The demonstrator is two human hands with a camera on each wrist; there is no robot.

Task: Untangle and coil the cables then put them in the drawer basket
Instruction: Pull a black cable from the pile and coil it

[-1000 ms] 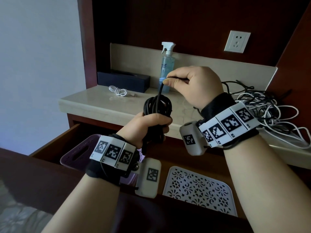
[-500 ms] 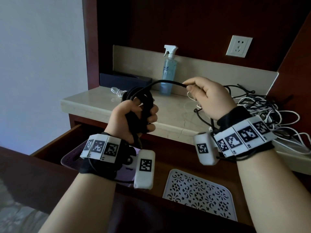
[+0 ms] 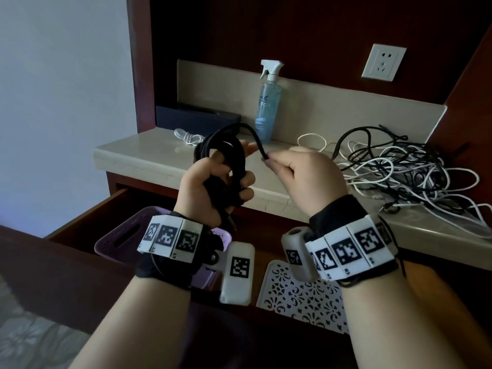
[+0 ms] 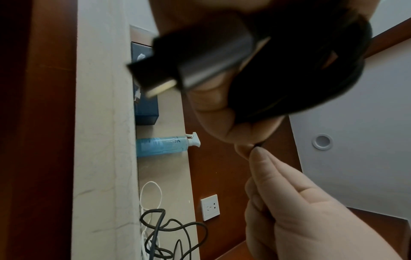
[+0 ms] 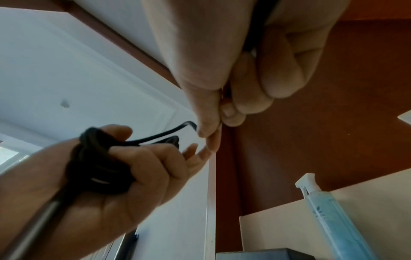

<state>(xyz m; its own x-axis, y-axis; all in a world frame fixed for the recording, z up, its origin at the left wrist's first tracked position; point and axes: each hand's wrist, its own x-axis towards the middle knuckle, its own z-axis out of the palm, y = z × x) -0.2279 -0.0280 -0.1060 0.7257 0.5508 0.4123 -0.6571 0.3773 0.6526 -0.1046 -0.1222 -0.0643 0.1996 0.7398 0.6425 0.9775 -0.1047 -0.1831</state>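
Note:
My left hand (image 3: 213, 182) grips a coil of black cable (image 3: 226, 155) above the open drawer; the coil's USB plug (image 4: 160, 84) sticks out below the palm in the left wrist view. My right hand (image 3: 300, 171) pinches the cable's free end (image 3: 262, 153) between thumb and forefinger, just right of the coil. In the right wrist view the black coil (image 5: 100, 158) sits in the left palm and the loose end (image 5: 177, 128) runs to my fingertips. A tangle of black and white cables (image 3: 399, 169) lies on the counter at right. A purple basket (image 3: 119, 238) sits in the drawer.
A blue spray bottle (image 3: 267, 102) stands at the back of the counter (image 3: 138, 155), beside a dark box (image 3: 197, 118) and a small coiled white cable (image 3: 187, 135). A white patterned tray (image 3: 300, 296) lies in the drawer. A wall socket (image 3: 383, 62) is above the tangle.
The right hand has moved left toward the coil, bringing the free end close, so the loose span is now a short arc. The left hand has kept hold of the coil.

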